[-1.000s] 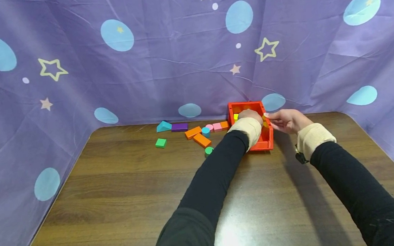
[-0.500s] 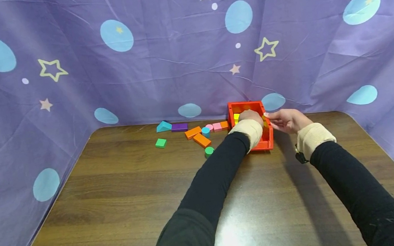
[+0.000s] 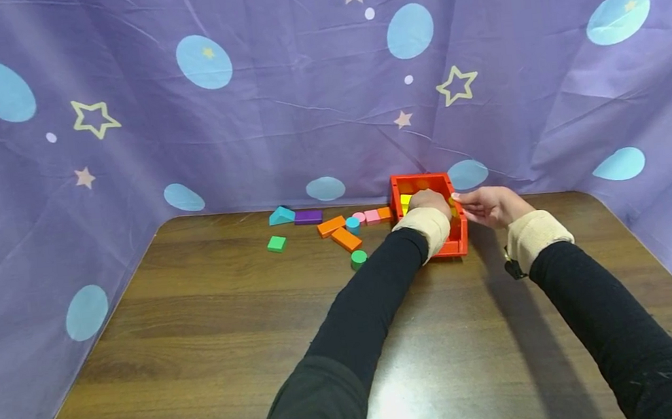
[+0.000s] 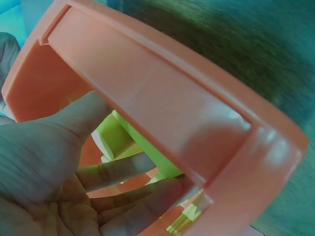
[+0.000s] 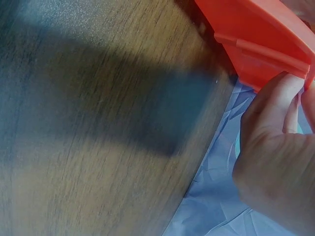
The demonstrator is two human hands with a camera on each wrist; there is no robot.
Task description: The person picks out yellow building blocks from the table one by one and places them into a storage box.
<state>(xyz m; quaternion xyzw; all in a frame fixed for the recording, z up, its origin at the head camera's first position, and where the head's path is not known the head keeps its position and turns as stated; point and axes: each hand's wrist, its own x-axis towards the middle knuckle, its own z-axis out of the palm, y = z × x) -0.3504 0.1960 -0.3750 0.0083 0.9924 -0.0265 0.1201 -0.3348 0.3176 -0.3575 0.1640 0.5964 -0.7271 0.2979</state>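
A red box (image 3: pixel 461 241) stands at the back of the table, right of centre, with several yellow blocks (image 3: pixel 405 200) inside. My left hand (image 3: pixel 430 203) reaches down into it. In the left wrist view, the left thumb and fingers are at either end of a long yellow-green block (image 4: pixel 147 145) and appear to pinch it; the box rim hides part of the fingertips. Beside that block is a rounded yellow one (image 4: pixel 113 135). My right hand (image 3: pixel 489 205) pinches the box's right side wall (image 5: pixel 261 54) between thumb and fingers.
Left of the box lie loose blocks: orange ones (image 3: pixel 347 239), a blue cylinder (image 3: pixel 353 225), a green cylinder (image 3: pixel 358 260), pink pieces (image 3: pixel 372 217), a purple block (image 3: pixel 309 217), a blue triangle (image 3: pixel 281 216) and a green block (image 3: pixel 276 244). A purple curtain (image 3: pixel 279 140) hangs behind the wooden table (image 3: pixel 201 333).
The left hand shifts very slightly inside the box. The right hand keeps its hold on the box wall, and the loose blocks have not moved.
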